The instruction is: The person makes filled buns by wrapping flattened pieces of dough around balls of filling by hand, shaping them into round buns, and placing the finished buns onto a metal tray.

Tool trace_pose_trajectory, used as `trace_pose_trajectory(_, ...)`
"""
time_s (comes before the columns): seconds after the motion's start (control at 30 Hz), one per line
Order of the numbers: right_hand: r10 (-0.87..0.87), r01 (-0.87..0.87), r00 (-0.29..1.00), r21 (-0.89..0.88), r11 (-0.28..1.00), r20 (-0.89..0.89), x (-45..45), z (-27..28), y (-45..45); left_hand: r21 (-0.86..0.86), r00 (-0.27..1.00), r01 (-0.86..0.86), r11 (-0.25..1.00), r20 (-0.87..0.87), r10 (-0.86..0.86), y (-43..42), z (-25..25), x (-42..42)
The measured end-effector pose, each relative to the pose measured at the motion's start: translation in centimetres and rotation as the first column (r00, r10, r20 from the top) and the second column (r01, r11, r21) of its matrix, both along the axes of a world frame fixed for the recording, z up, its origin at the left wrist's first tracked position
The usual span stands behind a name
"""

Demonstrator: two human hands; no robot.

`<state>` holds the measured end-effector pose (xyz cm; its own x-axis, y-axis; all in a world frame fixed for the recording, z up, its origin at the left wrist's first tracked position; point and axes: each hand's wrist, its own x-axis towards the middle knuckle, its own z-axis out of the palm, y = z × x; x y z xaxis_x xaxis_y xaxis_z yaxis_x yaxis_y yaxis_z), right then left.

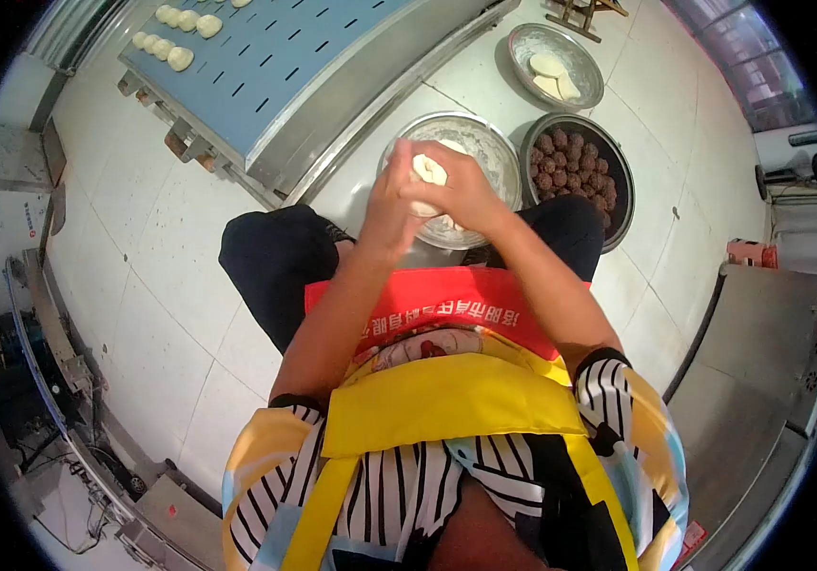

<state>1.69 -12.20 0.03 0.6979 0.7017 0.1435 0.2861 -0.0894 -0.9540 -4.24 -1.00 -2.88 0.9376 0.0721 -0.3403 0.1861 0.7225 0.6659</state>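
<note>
While between fingers (442, 155), dough (428, 171) over floury bowl (492, 169), brown balls (570, 167) alongside.

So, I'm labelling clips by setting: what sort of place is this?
Probably a food workshop: pale dough balls sit on a slotted blue surface, a bowl holds dark brown balls, and the left hand and right hand hold dough.

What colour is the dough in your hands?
The dough is creamy white; the head view shows it best.

Bright light falls on pale floor tiles (166, 276), a grey cabinet (746, 328) at right.
</note>
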Motion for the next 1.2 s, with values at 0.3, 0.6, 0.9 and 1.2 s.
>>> trace_pose_trajectory(0.3, -0.028, 0.029, 0.984, -0.003, 1.0, 0.176, 0.4, -0.8, 0.3, 0.065, 0.965, 0.256, 0.964, -0.071, -0.252, 1.9, 2.2, -0.5)
trace_pose_trajectory(0.6, 0.042, -0.04, 0.995, 0.026, 0.999, -0.086, 0.2, 0.0, 0.0, 0.03, 0.993, 0.03, 0.999, -0.118, -0.026, 0.6, 0.6, -0.9)
trace_pose_trajectory(0.9, -0.076, 0.082, 0.996, 0.152, 0.985, -0.043, 0.3, -1.1, 0.6, 0.013, 0.999, -0.033, 0.999, 0.03, 0.033, -0.1, -0.7, 0.0)
trace_pose_trajectory(1.2, -0.095, 0.087, 0.992, 0.089, 0.992, 0.087, 0.2, -0.6, 0.6, 0.22, 0.999, -0.038, 0.975, 0.029, 0.033, -0.3, -2.6, -0.6)
